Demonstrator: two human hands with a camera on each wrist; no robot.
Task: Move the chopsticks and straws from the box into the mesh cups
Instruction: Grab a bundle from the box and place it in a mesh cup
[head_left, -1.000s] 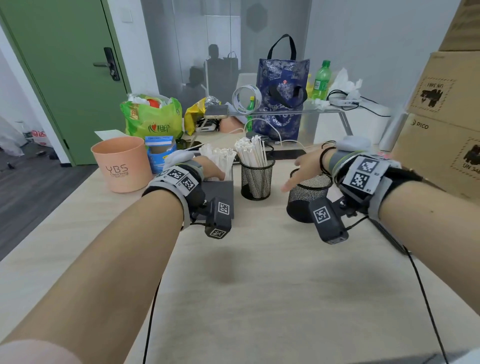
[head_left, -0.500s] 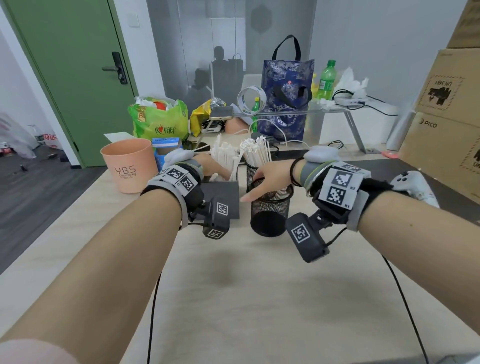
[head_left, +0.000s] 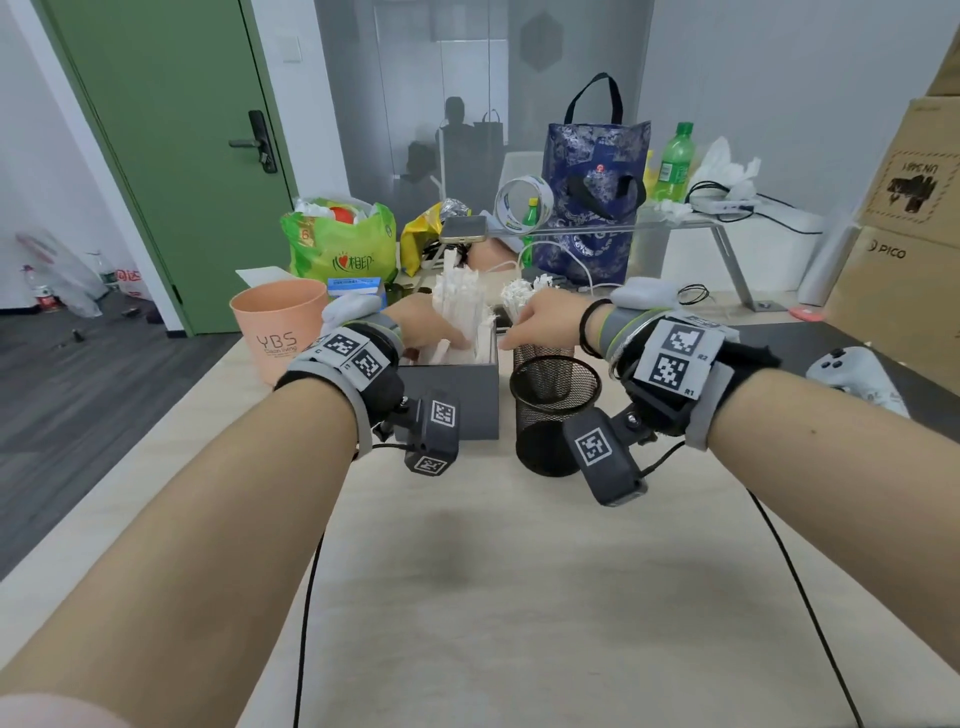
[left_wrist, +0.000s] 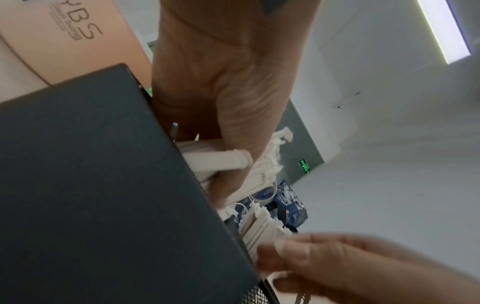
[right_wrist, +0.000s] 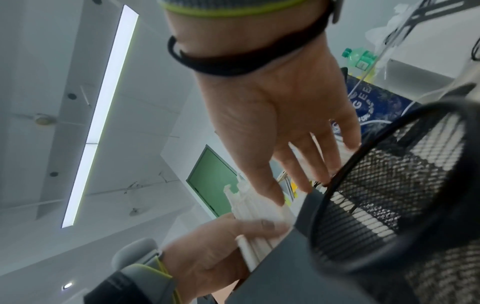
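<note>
Paper-wrapped straws (head_left: 460, 312) upright in matte grey box (head_left: 457, 395), beside round black mesh cup (head_left: 553, 410).

head: looked forward and down over both forearms along the worktop (head_left: 519, 597) | left wrist: very near, aimed upward past the dark box (left_wrist: 103, 185) toward the ceiling | right wrist: very near, aimed upward beside the mesh cup (right_wrist: 389, 195) | shared: box, white wrapped sticks (right_wrist: 259, 209), both hands
</note>
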